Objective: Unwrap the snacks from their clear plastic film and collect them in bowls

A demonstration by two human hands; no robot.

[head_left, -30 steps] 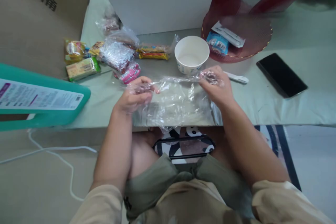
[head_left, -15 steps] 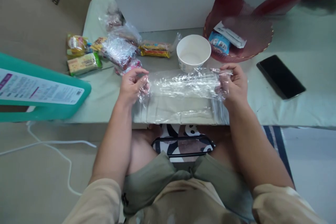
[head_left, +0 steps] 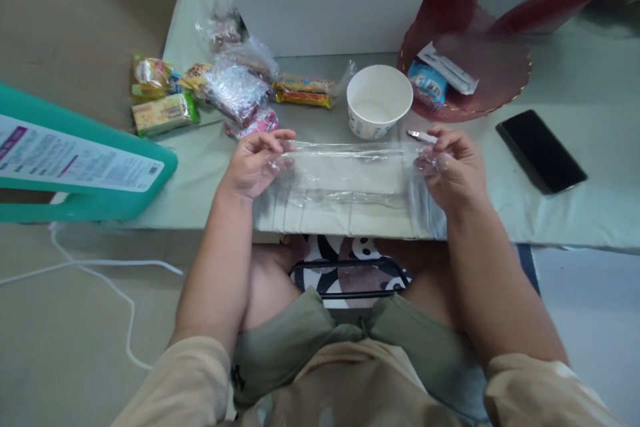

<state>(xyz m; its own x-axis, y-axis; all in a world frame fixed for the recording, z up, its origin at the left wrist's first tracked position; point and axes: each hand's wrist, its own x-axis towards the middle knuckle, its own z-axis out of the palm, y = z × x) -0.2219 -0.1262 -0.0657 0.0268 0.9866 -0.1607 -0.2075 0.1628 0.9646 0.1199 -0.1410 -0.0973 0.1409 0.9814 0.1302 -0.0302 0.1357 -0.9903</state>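
A clear plastic bag is stretched flat between my two hands over the near edge of the table. My left hand pinches its left end, and my right hand pinches its crumpled right end. Just beyond the bag stands an empty white paper bowl. The tip of a white plastic utensil shows by my right fingers.
Several wrapped snacks lie at the back left. A red plate with small packets sits back right, a black phone to the right. A teal stool stands at the left, a white box behind the bowl.
My hands have pulled the bag out wider and flatter, and lowered it toward the table. The right hand moved further right.
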